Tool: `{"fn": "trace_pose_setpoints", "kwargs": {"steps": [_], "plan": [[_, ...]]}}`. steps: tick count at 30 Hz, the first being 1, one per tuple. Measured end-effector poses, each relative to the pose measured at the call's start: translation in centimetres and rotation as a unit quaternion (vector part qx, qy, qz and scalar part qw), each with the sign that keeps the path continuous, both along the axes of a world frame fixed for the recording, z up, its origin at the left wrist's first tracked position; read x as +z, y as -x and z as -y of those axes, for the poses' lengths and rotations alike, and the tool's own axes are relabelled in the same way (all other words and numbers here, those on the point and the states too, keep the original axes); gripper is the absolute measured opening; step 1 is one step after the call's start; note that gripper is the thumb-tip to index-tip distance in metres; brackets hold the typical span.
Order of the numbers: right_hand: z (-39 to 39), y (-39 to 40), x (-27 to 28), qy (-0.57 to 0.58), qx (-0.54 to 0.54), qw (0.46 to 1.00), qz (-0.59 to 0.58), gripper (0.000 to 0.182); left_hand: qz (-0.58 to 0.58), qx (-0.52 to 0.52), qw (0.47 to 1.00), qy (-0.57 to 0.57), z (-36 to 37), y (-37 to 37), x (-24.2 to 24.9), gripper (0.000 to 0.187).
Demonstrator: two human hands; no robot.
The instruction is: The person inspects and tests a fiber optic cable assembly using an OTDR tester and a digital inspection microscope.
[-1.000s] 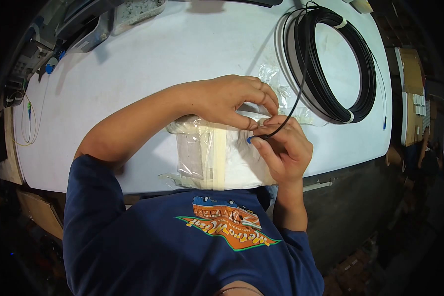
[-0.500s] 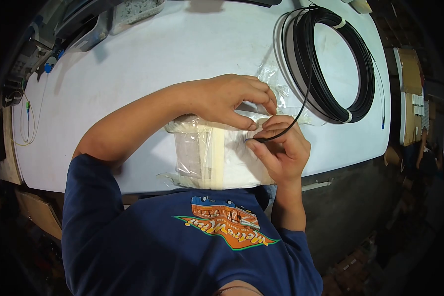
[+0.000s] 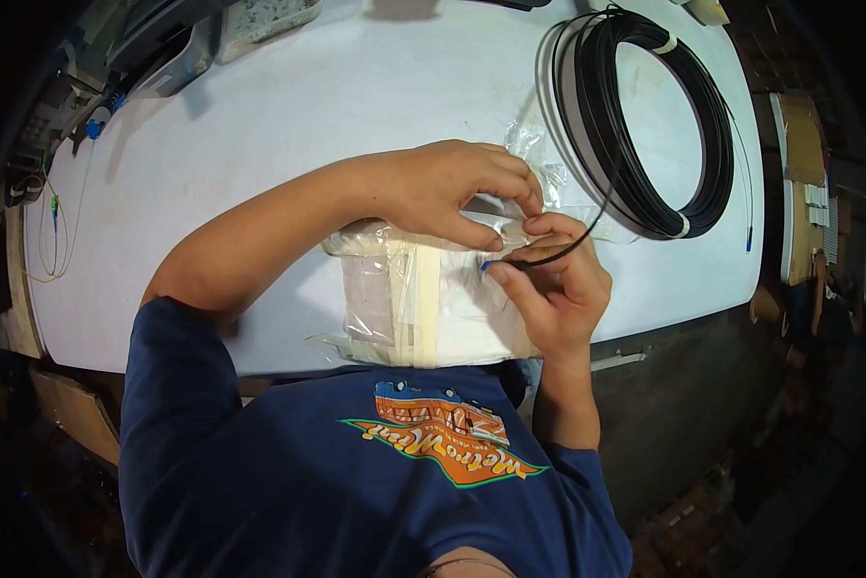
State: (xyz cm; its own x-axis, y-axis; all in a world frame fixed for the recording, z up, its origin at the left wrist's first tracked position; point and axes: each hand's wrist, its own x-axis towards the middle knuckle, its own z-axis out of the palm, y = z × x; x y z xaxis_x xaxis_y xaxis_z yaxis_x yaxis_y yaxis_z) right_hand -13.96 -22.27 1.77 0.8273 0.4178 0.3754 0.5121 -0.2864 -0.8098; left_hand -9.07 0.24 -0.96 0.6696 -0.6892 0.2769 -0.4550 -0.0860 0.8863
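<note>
Nearest to me, at the table edge, I see one stack of clear plastic bags bound with a cream paper band [image 3: 423,303]. It lies flat on the white table [image 3: 288,125].

Just above it my right hand [image 3: 553,289] is pinching the thin black cable [image 3: 558,254] close to its small blue connector tip [image 3: 487,267], thumb and forefinger pressed together on it. My left hand [image 3: 452,188] is curled, and its fingertips pinch the top clear plastic bag [image 3: 524,207] at its edge, touching the right hand.

I judge the cable is light and springy but fragile at the tip, so the hold should be on the jacket just behind the connector, not on the tip itself. The bag is thin, slippery and soft, best taken at the open edge.

Further away lies one big coil of black cable tied with white tape [image 3: 659,125]. At the far left I count two grey trays [image 3: 211,34].
</note>
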Motion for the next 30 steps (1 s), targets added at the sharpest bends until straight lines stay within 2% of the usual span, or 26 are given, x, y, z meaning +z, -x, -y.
{"fn": "trace_pose_setpoints", "kwargs": {"steps": [1, 3, 5, 6, 7, 9, 11, 13, 14, 15, 17, 19, 21, 22, 27, 29, 30], "plan": [[0.0, -0.2, 0.0, 0.027, 0.019, 0.998, 0.048, 0.025, -0.005, -0.003, 1.0, -0.002, 0.0, 0.0, 0.1, 0.041], [0.1, -0.4, 0.1, 0.033, 0.049, 0.996, 0.067, 0.025, -0.01, -0.005, 1.0, -0.007, -0.1, 0.0, 0.2, 0.041], [0.2, -0.3, -0.1, -0.011, 0.033, 0.999, 0.016, 0.025, 0.0, -0.007, 1.0, -0.011, -0.1, -0.1, 0.3, 0.041], [-0.3, 0.5, 0.1, -0.05, -0.034, 0.996, -0.068, 0.025, -0.001, -0.006, 1.0, -0.011, -0.1, -0.1, 0.3, 0.041], [-0.3, 0.3, 0.3, -0.05, -0.034, 0.996, -0.069, 0.025, 0.0, -0.007, 1.0, -0.012, -0.1, -0.1, 0.3, 0.041], [-0.1, -0.4, 0.5, 0.041, 0.047, 0.996, 0.07, 0.024, 0.001, -0.009, 1.0, -0.012, -0.1, -0.1, 0.2, 0.042], [-0.1, -0.3, 0.4, 0.039, 0.063, 0.994, 0.076, 0.024, 0.002, -0.009, 1.0, -0.006, -0.1, -0.1, 0.1, 0.042], [-0.2, 0.5, -0.1, -0.047, -0.042, 0.996, -0.068, 0.025, 0.002, -0.005, 1.0, -0.011, -0.2, -0.1, 0.2, 0.042], [-0.1, -0.3, -0.5, -0.02, -0.009, 0.999, 0.026, 0.026, 0.001, -0.002, 1.0, -0.014, -0.1, 0.0, 0.2, 0.042], [0.0, -0.3, -0.4, -0.02, -0.009, 0.999, 0.026, 0.026, 0.001, -0.002, 1.0, -0.014, -0.2, 0.0, 0.2, 0.042], [0.1, -0.3, 0.1, 0.03, 0.056, 0.996, 0.067, 0.024, 0.0, -0.009, 1.0, -0.013, -0.2, -0.1, 0.5, 0.042], [0.0, -0.2, 0.2, 0.026, 0.058, 0.997, 0.051, 0.024, 0.008, -0.002, 1.0, -0.009, 0.0, 0.0, 0.2, 0.043], [0.0, 0.1, -0.5, -0.042, -0.017, 0.999, -0.013, 0.026, 0.015, 0.006, 1.0, -0.005, 0.0, 0.0, 0.1, 0.043], [0.0, -0.4, -0.5, -0.013, -0.001, 0.999, 0.038, 0.027, 0.018, 0.005, 1.0, -0.004, 0.0, -0.1, 0.2, 0.043], [0.2, -0.3, 0.2, 0.031, 0.088, 0.993, 0.071, 0.025, 0.019, 0.006, 1.0, 0.0, 0.0, -0.1, 0.1, 0.044], [0.2, 0.2, -0.1, -0.032, 0.003, 0.999, -0.042, 0.026, -0.006, -0.007, 1.0, -0.015, -0.1, -0.1, 0.3, 0.043], [-0.1, 0.1, 0.0, -0.033, -0.019, 0.999, -0.034, 0.027, -0.007, -0.007, 1.0, -0.015, -0.1, -0.1, 0.4, 0.043]]}}
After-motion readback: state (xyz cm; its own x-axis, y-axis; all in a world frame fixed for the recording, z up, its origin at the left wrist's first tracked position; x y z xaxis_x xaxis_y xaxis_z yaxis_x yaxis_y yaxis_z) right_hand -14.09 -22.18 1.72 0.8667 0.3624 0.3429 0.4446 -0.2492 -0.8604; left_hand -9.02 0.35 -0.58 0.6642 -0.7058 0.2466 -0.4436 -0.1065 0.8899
